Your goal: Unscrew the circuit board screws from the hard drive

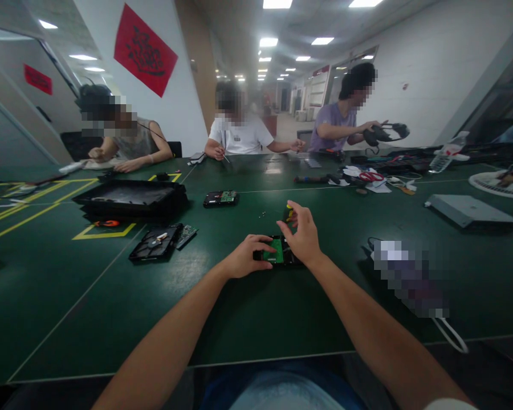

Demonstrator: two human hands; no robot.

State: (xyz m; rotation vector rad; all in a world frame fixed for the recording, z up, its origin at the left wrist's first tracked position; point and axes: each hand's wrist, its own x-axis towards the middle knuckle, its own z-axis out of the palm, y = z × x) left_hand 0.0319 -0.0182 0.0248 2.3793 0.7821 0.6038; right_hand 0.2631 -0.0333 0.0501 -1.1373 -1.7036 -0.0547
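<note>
While both hands sit over the drive point(277, 254), it lies dead centre just ahead of me, green board up, long axis running L-R across my view, flat on the table point(248, 319). L hand point(243, 259) is clamped on its left end, fingers curled over the top edge, pinning it. R hand point(302, 233) hovers over the right end, touching or nearly so, fingers pinched round a small tool w/ a yellow bit point(288, 212) — can't tell exactly what it is. Both hands are about equally near; L has the firmer hold. A few tiny screws point(263, 214) lie just beyond the hands. Further off to my left: a black tray point(130, 199), an opened drive point(156, 244), another board point(220, 198). To my right, a grey box point(468, 209). Surface is dark green w/ yellow tape marks; three other people work at the far side, long lit corridor behind.
</note>
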